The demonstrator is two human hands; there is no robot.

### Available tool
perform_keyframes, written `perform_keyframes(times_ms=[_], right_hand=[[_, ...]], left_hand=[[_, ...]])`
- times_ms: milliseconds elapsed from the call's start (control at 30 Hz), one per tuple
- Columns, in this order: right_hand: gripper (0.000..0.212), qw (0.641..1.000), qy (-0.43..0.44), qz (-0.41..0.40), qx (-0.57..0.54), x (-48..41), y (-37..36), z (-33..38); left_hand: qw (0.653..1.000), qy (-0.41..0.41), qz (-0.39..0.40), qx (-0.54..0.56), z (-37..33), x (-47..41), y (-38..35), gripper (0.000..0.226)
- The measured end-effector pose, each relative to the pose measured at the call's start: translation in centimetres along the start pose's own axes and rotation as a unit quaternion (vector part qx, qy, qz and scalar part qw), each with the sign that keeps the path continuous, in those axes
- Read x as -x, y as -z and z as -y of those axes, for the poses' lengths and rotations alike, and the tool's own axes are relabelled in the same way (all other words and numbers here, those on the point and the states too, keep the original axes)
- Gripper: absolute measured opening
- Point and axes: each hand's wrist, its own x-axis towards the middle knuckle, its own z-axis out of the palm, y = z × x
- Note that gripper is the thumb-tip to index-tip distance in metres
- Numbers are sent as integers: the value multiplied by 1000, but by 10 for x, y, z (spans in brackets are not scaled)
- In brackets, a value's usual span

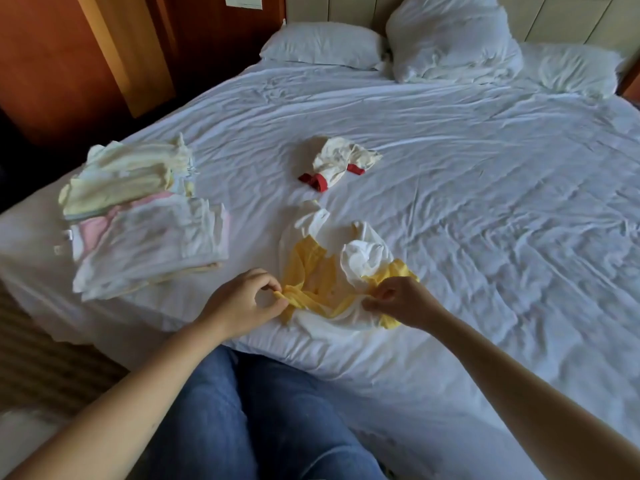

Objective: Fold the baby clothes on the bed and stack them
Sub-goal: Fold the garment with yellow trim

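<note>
Both hands pinch the yellow-and-white garment [332,278] at the near bed [485,209] edge: left hand [242,299] on its left yellow hem, right hand [398,301] on the right. Risk: it's bunched, so a fold traps creases. Folded stack [145,223] sits well left; red-trimmed piece [343,162] waits beyond, still crumpled.

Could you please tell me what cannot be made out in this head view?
Head view, folded stacks: overlapping layers hide the garment count.
Head view, yellow-and-white garment: bunched, near edge covered by the left hand and right hand; shape unclear.
Head view, red-trimmed garment: crumpled on itself; type unclear.
</note>
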Motion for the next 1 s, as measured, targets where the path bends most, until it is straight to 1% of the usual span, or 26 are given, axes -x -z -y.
perform_keyframes(times_ms=[100,133,200,333,433,500,600,733,800,867,1000], right_hand=[[26,999,17,43,30,2,4,0],[28,998,21,53,32,2,5,0],[25,998,17,56,19,4,9,2],[15,990,-35,62,-121,8,19,14],[7,960,-70,63,-265,14,31,29],[4,938,-68,46,-338,16,41,35],[5,919,-34,9,-392,18,62,44],[9,918,27,-51,-392,22,101,62],[5,927,60,-84,-362,24,122,73],[2,933,89,-107,-333,26,144,83],[9,933,140,-175,-281,33,197,101]], left_hand=[[999,25,7,-28,3,-2,-1,46],[999,33,11,-37,3,-3,-1,44],[997,44,23,-52,3,-4,-2,31],[997,54,30,-35,-4,-8,0,15],[998,44,3,43,-20,-17,15,7],[992,29,-8,119,-36,-26,31,6],[980,6,-7,198,-65,-41,54,10],[972,-41,-18,231,-103,-66,85,10],[977,-73,-23,199,-122,-82,101,15],[984,-91,-26,148,-143,-98,116,14],[987,-121,-30,101,-189,-128,151,14]])
